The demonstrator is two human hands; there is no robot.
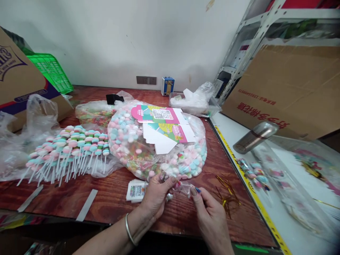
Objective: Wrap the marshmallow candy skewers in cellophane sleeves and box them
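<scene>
Biggest here is my wooden table (111, 200), running under and around the bag of sweets (118, 141), which I'll measure everything else from. A brown carton (281, 81) with red print stands well to the right of that bag. The bag itself is clear and bulging, full of pink, blue and white pieces. Just to its left lies a heap of sweets on sticks (75, 140), white ends pointing towards me. A printed paper box (170, 125), opened out flat, rests on top of the bag. To the right of the bag is a metal bottle (253, 139).

My left hand (156, 193) and right hand (208, 207) are at the bag's near side. Some gold ties (230, 192) lie to the right of its near edge, and a stack of small cards (136, 190) sits by its near edge, beside my left hand. Smallest is the clear wrapper (186, 189), in front of the bag: my left thumb and fingers pinch one end, my right ones the other (something pink shows by my left thumb, too blurred to name).
</scene>
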